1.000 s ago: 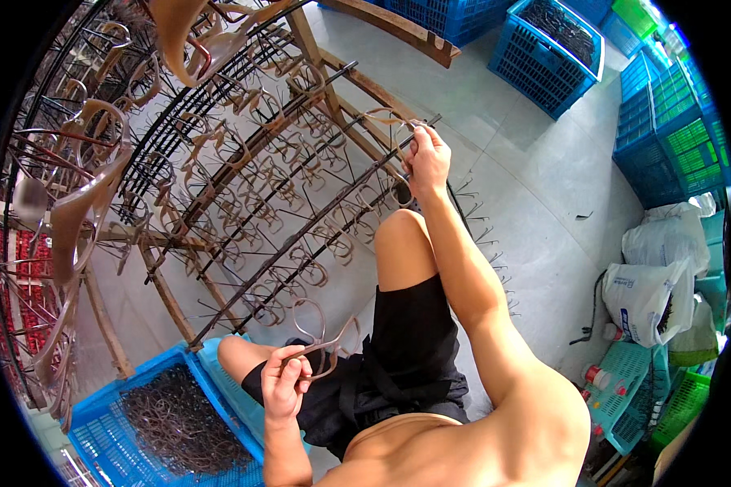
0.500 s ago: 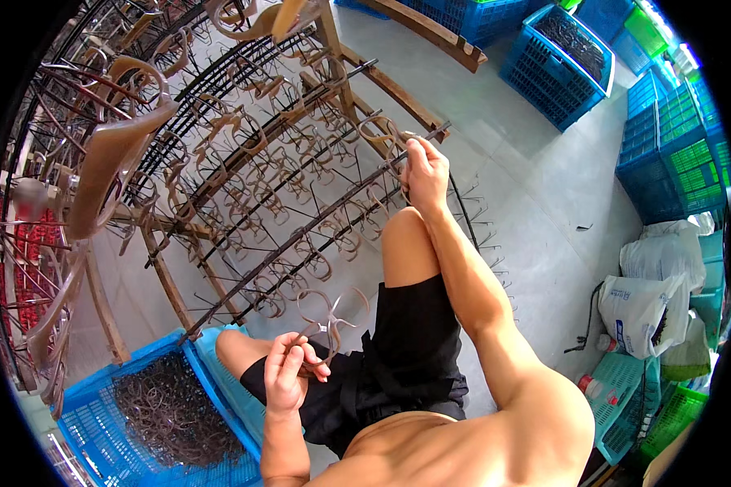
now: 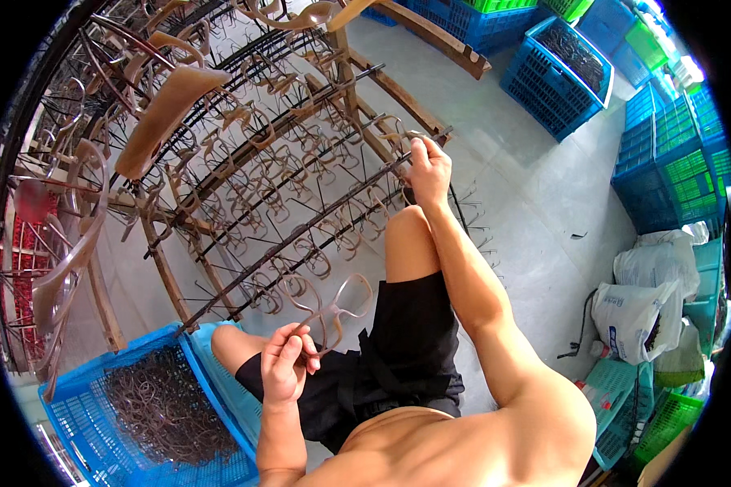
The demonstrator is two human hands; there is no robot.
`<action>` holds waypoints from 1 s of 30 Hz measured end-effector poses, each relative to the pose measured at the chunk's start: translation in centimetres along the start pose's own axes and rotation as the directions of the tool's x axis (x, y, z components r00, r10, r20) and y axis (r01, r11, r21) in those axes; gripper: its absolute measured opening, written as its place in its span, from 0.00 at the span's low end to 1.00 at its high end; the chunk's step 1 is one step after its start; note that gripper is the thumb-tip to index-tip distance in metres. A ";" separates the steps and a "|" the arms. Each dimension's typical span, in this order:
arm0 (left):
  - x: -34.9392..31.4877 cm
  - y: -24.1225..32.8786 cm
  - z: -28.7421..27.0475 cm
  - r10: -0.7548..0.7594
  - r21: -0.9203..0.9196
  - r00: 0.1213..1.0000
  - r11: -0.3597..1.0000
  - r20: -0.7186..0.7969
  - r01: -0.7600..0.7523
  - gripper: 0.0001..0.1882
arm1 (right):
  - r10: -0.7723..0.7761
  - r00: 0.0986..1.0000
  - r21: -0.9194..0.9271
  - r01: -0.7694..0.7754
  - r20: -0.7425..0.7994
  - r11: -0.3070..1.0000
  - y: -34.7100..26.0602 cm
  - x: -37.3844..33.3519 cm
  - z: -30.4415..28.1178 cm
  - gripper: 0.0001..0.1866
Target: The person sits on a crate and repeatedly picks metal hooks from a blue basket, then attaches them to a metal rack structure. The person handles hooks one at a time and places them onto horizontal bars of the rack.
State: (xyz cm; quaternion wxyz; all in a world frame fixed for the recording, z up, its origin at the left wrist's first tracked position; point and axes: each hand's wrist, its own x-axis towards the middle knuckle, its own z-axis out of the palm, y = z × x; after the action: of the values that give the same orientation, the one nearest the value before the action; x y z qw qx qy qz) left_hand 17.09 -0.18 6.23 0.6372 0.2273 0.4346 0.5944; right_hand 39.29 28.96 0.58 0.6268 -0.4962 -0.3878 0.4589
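My left hand [image 3: 284, 367] is closed around brown eyeglass frames [image 3: 333, 312] without visible lenses, held above my lap; at least two seem to overlap. Ahead, my right hand [image 3: 430, 172] has its fingers pinched at the end of a dark metal bar [image 3: 284, 242] on a rack. A brown eyeglass frame [image 3: 395, 135] shows right at those fingertips, partly hidden by them. Many similar frames hang from wire prongs along the rack's bars. To my left, a blue plastic basket [image 3: 77, 406] holds a tangled heap of dark brown frames [image 3: 170, 406].
Wooden rack posts [image 3: 164, 268] and protruding wires stand close ahead. Large brown frames [image 3: 170, 122] hang near at the upper left. A blue crate [image 3: 548, 89] of dark pieces sits at the upper right. Stacked crates [image 3: 666, 162] and white plastic bags [image 3: 632, 321] line the right side.
The eyeglass frames in my left hand have turned and spread a little, showing their rims more fully. My right hand stays at the bar's end. The whole view has shifted slightly.
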 end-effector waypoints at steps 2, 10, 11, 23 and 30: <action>-0.2 0.3 0.4 -0.016 -0.015 1.000 1.000 -0.012 0.016 0.12 | -0.011 1.000 -0.014 0.011 -0.015 1.000 -0.4 0.0 0.1 0.11; -0.2 0.6 1.1 0.012 -0.052 1.000 0.999 -0.017 -0.013 0.14 | -0.206 0.976 -0.375 0.162 -0.078 0.913 0.7 1.1 0.3 0.13; -0.1 0.6 1.2 0.017 -0.105 1.000 0.994 -0.015 -0.019 0.14 | -0.187 0.979 -0.356 0.149 -0.075 0.923 0.8 1.6 0.1 0.14; 1.2 0.8 0.8 0.055 -0.189 0.997 0.981 0.059 -0.043 0.16 | 0.046 0.140 -0.095 0.363 0.989 0.927 -9.7 -13.4 -0.5 0.11; 1.5 -0.7 0.5 0.055 0.039 0.998 0.998 -0.023 -0.055 0.24 | 0.113 0.764 -0.039 -0.115 0.635 0.993 -7.9 -9.7 0.0 0.11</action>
State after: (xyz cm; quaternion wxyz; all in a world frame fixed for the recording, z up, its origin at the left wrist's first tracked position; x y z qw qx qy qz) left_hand 17.76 1.20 5.46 0.6108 0.2442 0.4473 0.6060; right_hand 38.13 19.00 7.98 0.4302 -0.3339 -0.5455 0.6371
